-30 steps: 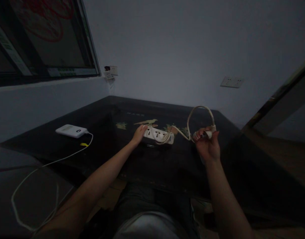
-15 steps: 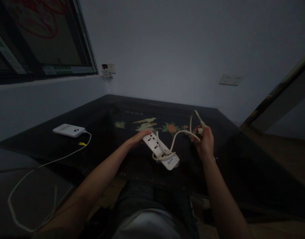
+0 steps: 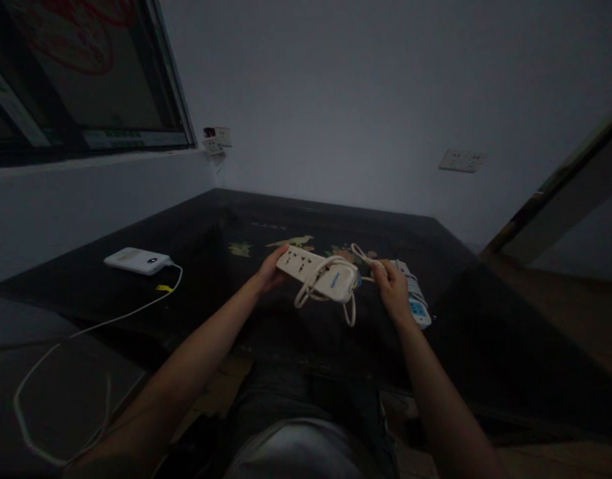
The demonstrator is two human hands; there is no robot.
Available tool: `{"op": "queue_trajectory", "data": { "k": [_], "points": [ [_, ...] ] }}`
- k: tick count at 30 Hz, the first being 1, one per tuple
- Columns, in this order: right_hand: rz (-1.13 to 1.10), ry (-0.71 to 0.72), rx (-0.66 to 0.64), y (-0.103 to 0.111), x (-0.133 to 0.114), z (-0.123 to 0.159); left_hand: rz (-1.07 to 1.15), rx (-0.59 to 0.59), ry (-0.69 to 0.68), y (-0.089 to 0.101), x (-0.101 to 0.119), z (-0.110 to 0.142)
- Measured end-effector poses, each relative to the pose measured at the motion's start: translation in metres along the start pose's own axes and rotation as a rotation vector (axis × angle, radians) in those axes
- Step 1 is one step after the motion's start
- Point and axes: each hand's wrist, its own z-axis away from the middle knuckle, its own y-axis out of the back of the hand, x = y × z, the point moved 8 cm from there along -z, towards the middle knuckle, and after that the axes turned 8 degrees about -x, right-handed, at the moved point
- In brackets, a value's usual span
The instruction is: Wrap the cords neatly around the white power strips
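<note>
My left hand [image 3: 271,271] grips one end of a white power strip [image 3: 302,262], its thumb on the top face. The strip is held over the dark table, sockets facing up, with its cream cord [image 3: 313,283] looped around the far end. My right hand [image 3: 392,289] is closed on the cord's free end, to the right of the strip; the plug itself is mostly covered by the fingers. Just beyond that hand a second power strip [image 3: 418,310], white with a blue socket area and cord wound about it, lies on the table, partly hidden.
A white box-like device [image 3: 136,261] with a thin cable sits on the left of the black table [image 3: 201,226], a yellow tag [image 3: 164,288] near it. Wall sockets [image 3: 463,160] are at the back right, others [image 3: 217,141] beside the window.
The strip has been raised and turned more level. My right hand has moved left and down with the cord end, uncovering the second strip. Another loop of cord now goes round the held strip.
</note>
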Motion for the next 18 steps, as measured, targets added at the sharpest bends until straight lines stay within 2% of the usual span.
{"op": "queue_trajectory", "data": {
  "k": [3, 8, 13, 18],
  "points": [
    [0.011, -0.007, -0.162, -0.018, -0.003, 0.001, 0.092, 0.153, -0.004, 0.009, 0.005, -0.001],
    [-0.027, -0.014, -0.314, -0.033, -0.013, 0.006, 0.106, 0.326, -0.159, 0.018, 0.014, 0.004],
    [-0.073, 0.020, -0.393, -0.046, -0.024, 0.010, 0.072, 0.367, -0.251, 0.020, 0.014, 0.006],
    [-0.038, -0.016, -0.414, -0.060, -0.021, 0.013, 0.036, 0.380, -0.328, 0.020, 0.018, 0.009]
  ]
}}
